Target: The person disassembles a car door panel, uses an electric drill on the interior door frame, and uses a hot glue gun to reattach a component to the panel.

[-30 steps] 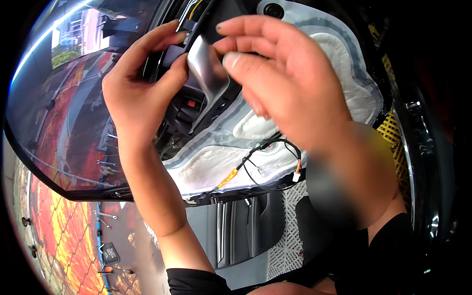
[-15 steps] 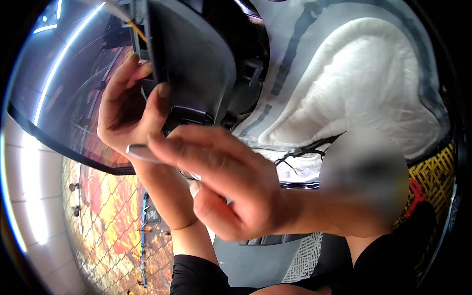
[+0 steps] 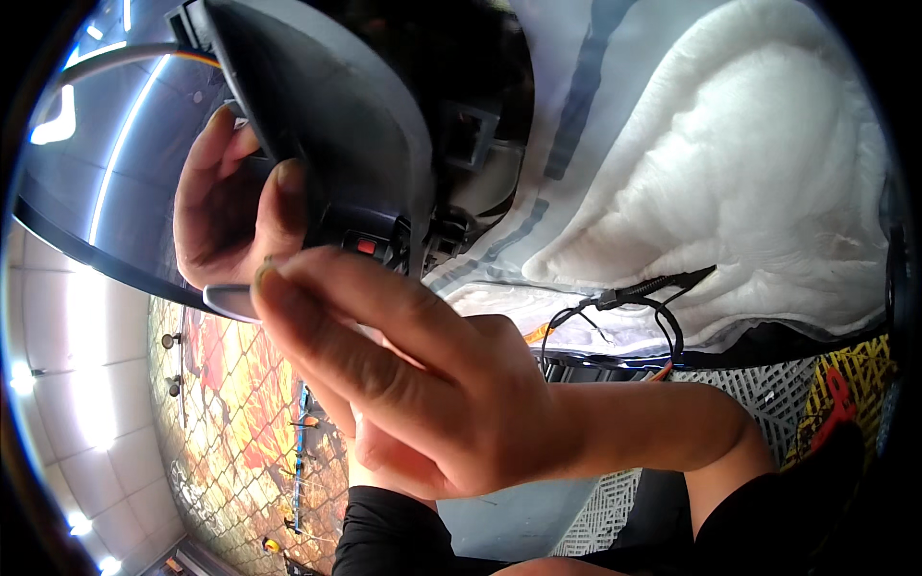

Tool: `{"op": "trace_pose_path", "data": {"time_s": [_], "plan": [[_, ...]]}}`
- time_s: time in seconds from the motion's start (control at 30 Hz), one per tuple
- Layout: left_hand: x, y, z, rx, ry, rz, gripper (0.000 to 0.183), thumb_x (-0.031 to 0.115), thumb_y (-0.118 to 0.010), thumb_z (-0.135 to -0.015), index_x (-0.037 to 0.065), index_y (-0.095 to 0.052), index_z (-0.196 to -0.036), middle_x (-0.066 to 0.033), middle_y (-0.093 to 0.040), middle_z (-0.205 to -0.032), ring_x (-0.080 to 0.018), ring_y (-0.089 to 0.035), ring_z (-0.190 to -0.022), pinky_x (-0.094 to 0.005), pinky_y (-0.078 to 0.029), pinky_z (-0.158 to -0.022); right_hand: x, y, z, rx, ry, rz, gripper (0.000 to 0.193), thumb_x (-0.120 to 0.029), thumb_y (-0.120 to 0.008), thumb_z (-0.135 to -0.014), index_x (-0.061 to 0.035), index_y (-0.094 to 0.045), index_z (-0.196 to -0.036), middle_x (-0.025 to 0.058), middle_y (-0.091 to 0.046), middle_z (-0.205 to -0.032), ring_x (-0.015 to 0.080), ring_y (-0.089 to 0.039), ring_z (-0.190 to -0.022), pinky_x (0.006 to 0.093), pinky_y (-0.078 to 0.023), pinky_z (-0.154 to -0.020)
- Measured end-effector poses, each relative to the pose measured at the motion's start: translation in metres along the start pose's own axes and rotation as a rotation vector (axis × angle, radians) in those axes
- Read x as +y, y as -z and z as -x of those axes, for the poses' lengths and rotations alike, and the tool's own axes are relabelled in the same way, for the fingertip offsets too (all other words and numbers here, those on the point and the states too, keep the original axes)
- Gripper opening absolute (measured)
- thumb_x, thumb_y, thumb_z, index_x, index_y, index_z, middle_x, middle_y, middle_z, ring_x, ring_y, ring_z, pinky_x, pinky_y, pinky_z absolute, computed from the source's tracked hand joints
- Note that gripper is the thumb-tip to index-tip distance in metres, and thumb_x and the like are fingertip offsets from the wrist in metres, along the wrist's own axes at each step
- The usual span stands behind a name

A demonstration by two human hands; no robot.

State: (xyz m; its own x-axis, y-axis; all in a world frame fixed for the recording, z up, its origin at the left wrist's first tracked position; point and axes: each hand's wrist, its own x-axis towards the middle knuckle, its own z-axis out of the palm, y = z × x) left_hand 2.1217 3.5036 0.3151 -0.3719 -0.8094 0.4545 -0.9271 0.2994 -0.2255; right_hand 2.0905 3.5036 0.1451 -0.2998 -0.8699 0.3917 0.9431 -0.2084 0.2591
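My left hand [image 3: 235, 206] pinches the edge of a black plastic trim panel [image 3: 351, 115], thumb on the near side and fingers curled behind. A cable [image 3: 125, 60] with yellow and red wires runs to the panel's upper corner. In front of that wrist, my right hand [image 3: 403, 374] is closed around a thin, flat, grey tool with a rounded tip [image 3: 229, 301]; its handle is hidden in the fist. The tip stands apart from the panel. Below the panel sits a black part with a small red piece [image 3: 366, 246].
To the right, white padding [image 3: 740, 163] covers a grey door lining [image 3: 567, 192]. A black wiring harness [image 3: 634, 293] hangs in front of it. Window glass [image 3: 144, 173] rises at the left. Yellow floor grating [image 3: 864, 370] and a red object [image 3: 836, 398] lie at the lower right.
My left hand and the panel have shifted left in the picture. My right hand has also moved left with the tool. More of the harness and the small red piece now show.
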Motion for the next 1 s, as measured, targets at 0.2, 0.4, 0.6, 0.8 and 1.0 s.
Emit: {"op": "trace_pose_path", "data": {"time_s": [0.2,0.4,0.6,0.8,1.0], "plan": [[0.015,-0.007,0.002,0.154,0.056,-0.282,0.052,-0.009,-0.080,-0.078,-0.012,-0.064,-0.128,-0.0186,-0.074,-0.115,-0.0210,-0.072,-0.104,-0.0310,-0.056,-0.096,-0.011,0.018,-0.014,-0.133,-0.112,0.145,0.076,0.006,-0.062,-0.078,0.0038,-0.045,-0.152,0.0264,-0.052,-0.144,0.0344,-0.068,-0.115,0.0333,-0.062,-0.082],[0.015,-0.012,0.001,0.079,0.094,-0.041,0.049,-0.011,-0.076,-0.082,-0.012,-0.064,-0.130,-0.0149,-0.073,-0.115,-0.0176,-0.070,-0.104,-0.0305,-0.053,-0.098,-0.028,0.036,-0.024,-0.276,-0.079,0.419,0.063,0.004,-0.056,-0.085,0.0097,-0.047,-0.148,0.0268,-0.046,-0.152,0.0090,-0.065,-0.071,0.0198,-0.049,-0.057],[0.019,-0.006,-0.001,0.016,0.111,-0.064,0.041,-0.005,-0.075,-0.082,-0.003,-0.072,-0.123,-0.0072,-0.075,-0.110,-0.0122,-0.067,-0.106,-0.0265,-0.050,-0.097,-0.099,0.100,0.023,-0.374,-0.115,0.849,0.028,0.006,-0.056,-0.088,0.0050,-0.067,-0.114,0.0204,-0.064,-0.119,0.0166,-0.062,-0.083,0.0271,-0.053,-0.064],[0.016,0.000,0.000,0.040,0.046,0.011,0.040,0.002,-0.074,-0.082,0.001,-0.072,-0.122,-0.0107,-0.078,-0.108,-0.0143,-0.072,-0.098,-0.0287,-0.054,-0.091,-0.191,0.223,0.107,-0.442,-0.521,1.453,0.024,0.006,-0.058,-0.093,-0.0022,-0.069,-0.112,0.0110,-0.066,-0.114,0.0180,-0.066,-0.075,0.0299,-0.052,-0.065],[0.013,0.004,0.000,0.030,0.013,0.049,0.039,0.006,-0.073,-0.083,0.000,-0.071,-0.121,-0.0130,-0.077,-0.104,-0.0187,-0.073,-0.097,-0.0308,-0.054,-0.091,-0.287,0.269,0.118,-0.561,-0.745,1.975,0.024,-0.009,-0.058,-0.093,-0.0089,-0.069,-0.114,0.0105,-0.066,-0.118,0.0333,-0.070,-0.094,0.0435,-0.056,-0.078]]}}
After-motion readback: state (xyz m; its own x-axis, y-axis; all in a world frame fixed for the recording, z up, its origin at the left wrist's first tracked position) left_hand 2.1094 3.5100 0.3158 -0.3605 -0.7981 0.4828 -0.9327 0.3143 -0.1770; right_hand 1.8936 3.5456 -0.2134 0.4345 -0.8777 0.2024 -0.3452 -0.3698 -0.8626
